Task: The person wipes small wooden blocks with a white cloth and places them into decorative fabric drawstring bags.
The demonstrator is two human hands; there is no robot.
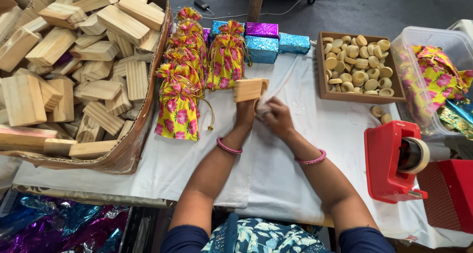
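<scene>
My left hand [245, 112] grips a small pale wooden block [248, 89] and holds it upright above the white table cloth [276, 174]. Close beside it on the right, my right hand [277, 117] pinches a small crumpled piece of white cloth [262, 108] against the block's lower edge. Both wrists wear pink bangles. Just left of my hands lie several yellow floral drawstring pouches [178, 110].
A big cardboard box of wooden blocks [74, 70] fills the left. Foil-wrapped blocks [262, 48] sit at the back, a wooden tray of round discs [357, 66] to the right, then a clear tub [433, 75] and a red tape dispenser [391, 159].
</scene>
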